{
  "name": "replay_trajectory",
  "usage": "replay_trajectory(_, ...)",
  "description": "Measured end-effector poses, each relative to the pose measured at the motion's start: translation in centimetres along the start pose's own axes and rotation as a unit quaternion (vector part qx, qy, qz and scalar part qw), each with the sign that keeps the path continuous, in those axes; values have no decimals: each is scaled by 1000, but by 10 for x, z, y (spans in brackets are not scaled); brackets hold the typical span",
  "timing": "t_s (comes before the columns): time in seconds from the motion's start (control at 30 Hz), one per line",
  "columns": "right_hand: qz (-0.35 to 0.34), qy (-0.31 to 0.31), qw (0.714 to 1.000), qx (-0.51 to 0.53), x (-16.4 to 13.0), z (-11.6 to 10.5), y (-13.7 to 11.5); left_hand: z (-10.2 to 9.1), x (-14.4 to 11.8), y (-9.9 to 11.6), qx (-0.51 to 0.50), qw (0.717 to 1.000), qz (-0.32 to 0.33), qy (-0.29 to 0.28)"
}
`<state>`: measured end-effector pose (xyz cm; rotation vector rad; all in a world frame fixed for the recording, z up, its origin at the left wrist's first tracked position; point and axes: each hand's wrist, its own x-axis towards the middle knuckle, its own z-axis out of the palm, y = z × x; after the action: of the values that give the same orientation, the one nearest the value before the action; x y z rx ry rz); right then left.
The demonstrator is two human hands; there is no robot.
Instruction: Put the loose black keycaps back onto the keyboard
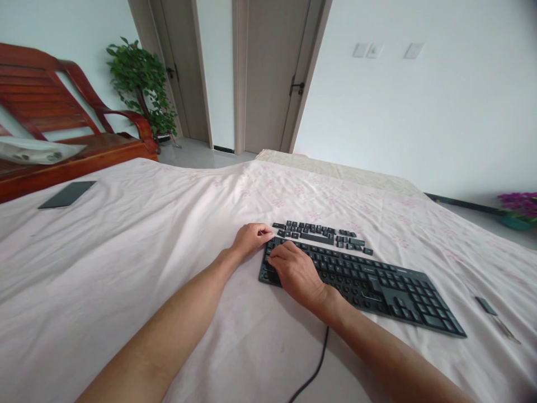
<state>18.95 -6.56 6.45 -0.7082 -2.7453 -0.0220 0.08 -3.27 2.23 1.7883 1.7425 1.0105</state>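
Note:
A black keyboard [403, 299] lies at a slant on the pink bed sheet, with bare switch sockets along its near rows and keys still fitted elsewhere. Beyond its far edge, loose keycaps [316, 238] are laid out in rows, a long space bar among them. My left hand [251, 239] rests by the keyboard's far left corner, fingers curled together; what is in them, if anything, is too small to name. Over the left end of the keys, my right hand [296, 273] is closed with fingertips pinched down, and whatever they grip is hidden.
A small tool with a black handle and thin metal prongs [486, 305] lies right of the keyboard. The keyboard's cable [316, 366] runs toward me. A dark flat phone-like slab [67, 195] sits far left on the sheet. Behind stand a wooden bench [138, 126] and a plant [140, 78].

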Motion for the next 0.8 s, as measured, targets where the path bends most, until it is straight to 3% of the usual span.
replay_trajectory(0.23,-30,-4,999,33,-1,2,7,0,0,-1,-8,1000,5,2)
replay_trajectory(0.47,-10,-8,999,30,-2,-5,9,-1,-1,1,-1,1000,0,2)
replay_trajectory(0.67,152,128,967,161,-2,-9,58,0,-1,1,-26,1000,5,5)
replay_trajectory(0.8,231,100,956,149,1,-9,95,2,0,1,-35,999,4,29)
